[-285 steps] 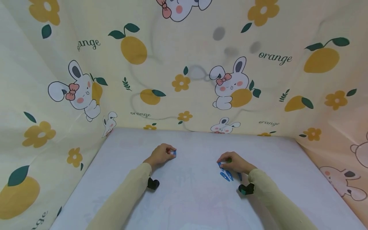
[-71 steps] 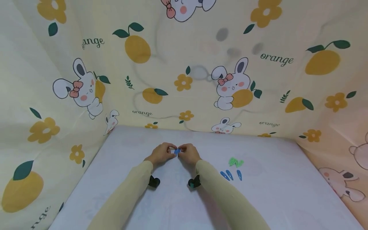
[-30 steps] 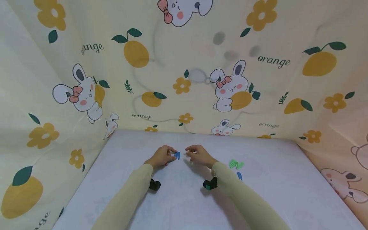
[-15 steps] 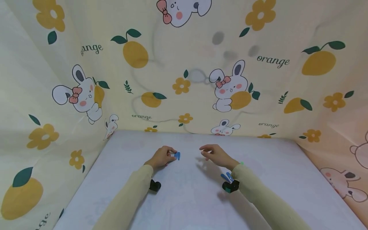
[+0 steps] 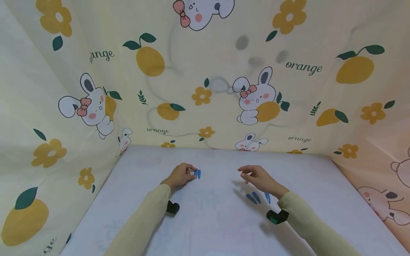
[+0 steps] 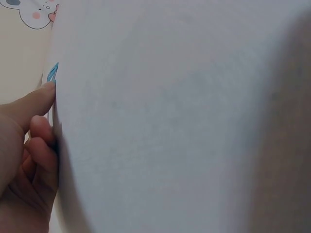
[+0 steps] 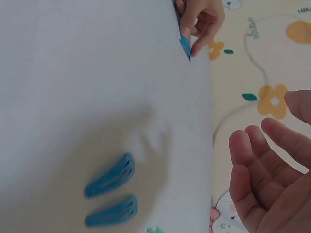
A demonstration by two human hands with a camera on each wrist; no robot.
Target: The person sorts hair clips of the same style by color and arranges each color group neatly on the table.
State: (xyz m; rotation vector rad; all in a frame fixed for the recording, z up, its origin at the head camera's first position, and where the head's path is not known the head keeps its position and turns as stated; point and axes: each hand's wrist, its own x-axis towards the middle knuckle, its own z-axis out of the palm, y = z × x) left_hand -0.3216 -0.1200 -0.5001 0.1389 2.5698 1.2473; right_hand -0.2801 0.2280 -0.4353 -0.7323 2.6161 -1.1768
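My left hand point(image 5: 180, 175) rests on the table and pinches a blue snap hair clip point(image 5: 195, 173) between thumb and forefinger. Right beside it lies a second blue hair clip point(image 5: 199, 174). My right hand point(image 5: 260, 179) hovers over the table, fingers loosely bent, holding nothing. Below it lie three more blue hair clips: two side by side, the left one point(image 5: 251, 198) and the middle one point(image 5: 256, 197), and one apart point(image 5: 267, 198), partly covered by the wrist. A sliver of green clip point(image 7: 155, 230) shows at the bottom of the right wrist view; the right hand hides the green clips in the head view.
The white table point(image 5: 205, 220) is backed by a printed cloth point(image 5: 192, 71) with rabbits and oranges, which also rises on both sides. A black wrist camera point(image 5: 277, 216) sits under the right sleeve, another black camera point(image 5: 173, 207) under the left.
My right hand brought a blue clip from the right-hand group to the left hand, let it go there, and has moved back right above the remaining clips. The left hand has stayed in place.
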